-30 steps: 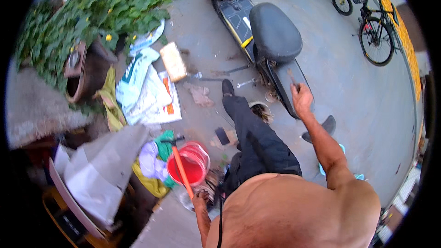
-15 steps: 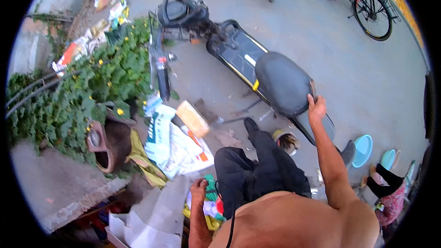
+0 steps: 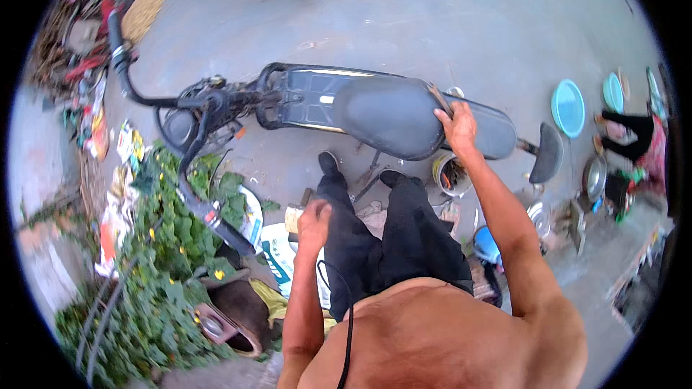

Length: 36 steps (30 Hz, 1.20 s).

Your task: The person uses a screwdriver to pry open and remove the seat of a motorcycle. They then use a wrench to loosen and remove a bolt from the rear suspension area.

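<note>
While the right hand lays spread fingers on the scooter seat, the left hand curls shut, empty

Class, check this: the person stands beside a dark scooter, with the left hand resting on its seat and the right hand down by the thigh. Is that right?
Not quite: the hands are swapped. In the head view the right hand rests on the rear of the scooter's seat, while the left hand is down by the thigh. The scooter is dark, as stated.

The right hand covers part of the scooter seat, and what its fingers pinch there is too thin to identify. The left hand, below the seat, is motion-blurred, its grip unreadable. Far right of the seat, another person is cut by the rim.
</note>
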Available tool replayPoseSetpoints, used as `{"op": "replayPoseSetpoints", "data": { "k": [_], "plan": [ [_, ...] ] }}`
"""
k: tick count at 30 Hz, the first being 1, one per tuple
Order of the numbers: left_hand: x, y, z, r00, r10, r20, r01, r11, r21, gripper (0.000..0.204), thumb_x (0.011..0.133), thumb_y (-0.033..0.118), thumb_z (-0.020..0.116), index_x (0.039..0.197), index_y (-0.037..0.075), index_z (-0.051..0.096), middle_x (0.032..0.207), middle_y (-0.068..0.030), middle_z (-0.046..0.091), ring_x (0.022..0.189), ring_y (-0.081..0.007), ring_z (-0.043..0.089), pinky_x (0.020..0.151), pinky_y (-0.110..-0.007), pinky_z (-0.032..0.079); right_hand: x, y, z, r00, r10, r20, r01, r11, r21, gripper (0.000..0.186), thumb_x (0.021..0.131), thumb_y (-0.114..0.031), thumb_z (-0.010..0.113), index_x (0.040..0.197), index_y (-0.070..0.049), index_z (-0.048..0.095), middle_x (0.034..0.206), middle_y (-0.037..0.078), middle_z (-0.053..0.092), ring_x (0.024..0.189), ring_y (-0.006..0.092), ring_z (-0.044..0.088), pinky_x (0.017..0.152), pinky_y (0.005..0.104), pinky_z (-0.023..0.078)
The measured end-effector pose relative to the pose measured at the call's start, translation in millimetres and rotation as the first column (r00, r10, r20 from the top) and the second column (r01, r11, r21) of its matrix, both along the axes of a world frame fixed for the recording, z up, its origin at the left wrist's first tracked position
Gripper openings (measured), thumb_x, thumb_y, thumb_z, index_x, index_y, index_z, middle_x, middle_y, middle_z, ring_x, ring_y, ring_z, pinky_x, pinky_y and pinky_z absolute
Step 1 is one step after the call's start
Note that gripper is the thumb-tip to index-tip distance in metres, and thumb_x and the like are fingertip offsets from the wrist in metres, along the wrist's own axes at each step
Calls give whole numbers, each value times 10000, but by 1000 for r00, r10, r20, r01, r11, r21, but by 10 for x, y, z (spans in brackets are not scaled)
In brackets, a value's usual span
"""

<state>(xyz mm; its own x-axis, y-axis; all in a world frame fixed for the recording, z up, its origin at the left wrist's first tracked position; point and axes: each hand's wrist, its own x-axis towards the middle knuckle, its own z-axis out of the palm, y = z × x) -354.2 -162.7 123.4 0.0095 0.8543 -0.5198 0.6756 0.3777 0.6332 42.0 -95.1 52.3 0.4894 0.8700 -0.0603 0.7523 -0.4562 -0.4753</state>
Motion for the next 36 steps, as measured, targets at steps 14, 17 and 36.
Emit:
{"op": "replayPoseSetpoints", "data": {
  "k": [14,17,36],
  "plan": [
    [215,1135,-989,941,-336,44,339,932,-132,326,884,288,607,1077,33,670,1014,-190,692,980,-307,661,882,-381,491,-175,-23,-180,966,-245,87,249,968,-34,459,793,-451,723,917,-15,646,946,203,598,890,392,593,774,476,466],
    [162,1097,-1126,949,-312,49,316,936,-154,325,880,290,601,1077,39,660,1000,-194,690,987,-334,650,881,-399,488,-201,-30,-216,962,-271,40,271,963,6,465,790,-453,726,902,-8,649,939,203,603,887,391,592,778,469,470],
    [-1018,-205,1134,769,324,-551,134,761,634,512,833,119,717,1265,-16,479,1156,-166,529,1058,-289,547,926,-393,444,-561,176,-50,959,-211,188,147,941,305,279,827,-278,711,915,-22,647,1128,124,621,1044,337,561,894,443,454]
  ]
}}
